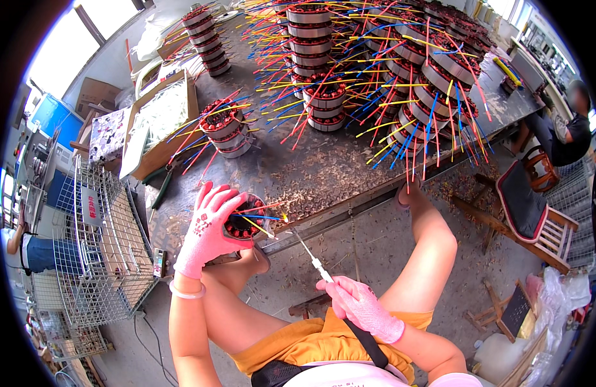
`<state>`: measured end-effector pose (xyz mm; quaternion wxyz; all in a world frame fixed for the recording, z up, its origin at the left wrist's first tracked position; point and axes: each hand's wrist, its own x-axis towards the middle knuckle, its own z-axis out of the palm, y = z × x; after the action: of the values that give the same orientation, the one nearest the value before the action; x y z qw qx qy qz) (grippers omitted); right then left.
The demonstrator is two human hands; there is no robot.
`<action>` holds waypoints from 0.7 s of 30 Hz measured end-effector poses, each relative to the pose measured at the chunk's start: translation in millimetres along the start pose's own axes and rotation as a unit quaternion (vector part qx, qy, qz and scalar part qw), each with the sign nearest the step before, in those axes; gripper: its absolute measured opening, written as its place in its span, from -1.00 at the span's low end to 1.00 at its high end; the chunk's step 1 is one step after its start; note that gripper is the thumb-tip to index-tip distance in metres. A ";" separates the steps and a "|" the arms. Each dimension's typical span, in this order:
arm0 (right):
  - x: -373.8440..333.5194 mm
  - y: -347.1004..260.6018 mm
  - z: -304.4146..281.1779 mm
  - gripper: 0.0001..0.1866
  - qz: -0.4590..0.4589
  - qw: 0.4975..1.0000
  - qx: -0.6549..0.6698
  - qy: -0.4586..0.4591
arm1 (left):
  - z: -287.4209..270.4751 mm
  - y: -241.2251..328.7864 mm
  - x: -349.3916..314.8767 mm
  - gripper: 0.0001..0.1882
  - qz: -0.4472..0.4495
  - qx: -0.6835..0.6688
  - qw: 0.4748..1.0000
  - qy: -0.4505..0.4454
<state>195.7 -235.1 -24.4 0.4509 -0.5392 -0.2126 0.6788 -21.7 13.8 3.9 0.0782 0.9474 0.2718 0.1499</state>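
Note:
Around the near edge of the bench, my left hand (211,226), in a pink glove, grips a motor stator (238,227) by its rim. Red, blue and yellow lead wires (259,227) stick out of that stator toward the right. My right hand (362,305), also gloved in pink, is closed on the white handle of a thin pen-like tool (318,264). Its slender metal tip points up and left, close to the wire ends, where a small bright yellow spot shows. Whether the tip touches a wire I cannot tell.
Another stator stack (227,129) stands behind my left hand. Tall stator stacks (311,48) with wires jutting out crowd the back and right. Left are a cardboard box (157,129), dark-handled pliers (162,187) and a wire cage (104,238). A wooden chair (524,206) and another person (559,132) are at right.

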 end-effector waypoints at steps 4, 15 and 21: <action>-2.1 -1.9 0.5 -0.67 -0.008 1.000 0.005 -0.008 | -2.1 1.8 -0.7 -0.08 -0.001 -0.002 1.000 -0.005; -4.1 -3.8 -2.0 -0.69 -0.019 1.000 -0.019 -0.008 | -2.0 3.5 -1.1 -0.07 0.003 0.001 1.000 -0.001; -5.1 -4.9 -1.4 -0.66 -0.015 1.000 -0.024 -0.011 | -2.5 4.4 -1.8 -0.07 0.001 -0.005 1.000 0.002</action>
<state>198.9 -237.2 -18.3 0.4455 -0.5396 -0.2419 0.6722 -21.8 9.3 6.9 0.0819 0.9470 0.2704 0.1530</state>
